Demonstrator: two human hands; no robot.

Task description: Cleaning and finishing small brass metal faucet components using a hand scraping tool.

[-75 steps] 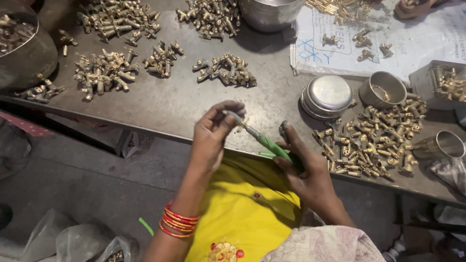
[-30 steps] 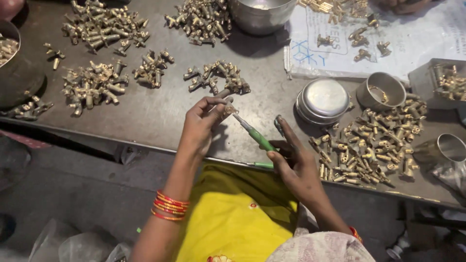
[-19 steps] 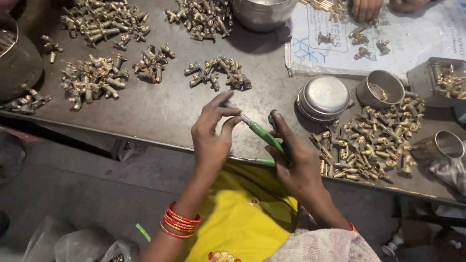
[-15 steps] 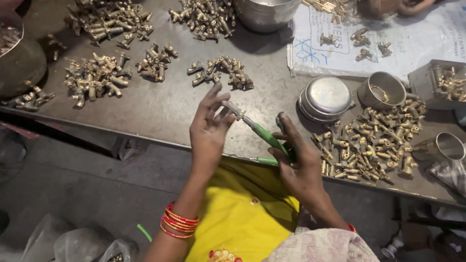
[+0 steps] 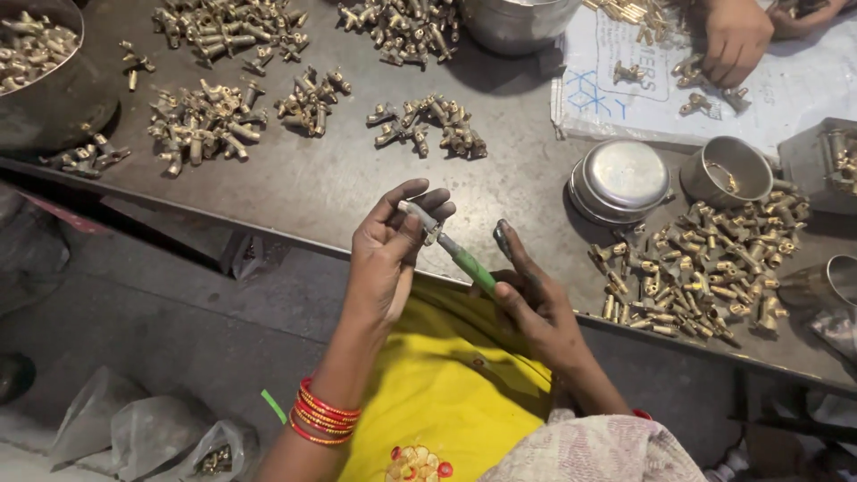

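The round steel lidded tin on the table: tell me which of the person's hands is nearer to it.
Right. The right hand, holding the green-handled tool, sits just below-left of the lidded tin. The left hand, pinching a small metal part, is farther left.

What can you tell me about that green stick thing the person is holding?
The slim green-handled tool with a grey metal tip looks like a small screwdriver or pick. Its handle seems plastic. It slants from the right hand, which grips the handle end, up and left to the left hand. There its tip meets a small brass fitting pinched in the fingers. It is held in the air over the near edge of the dark metal table.
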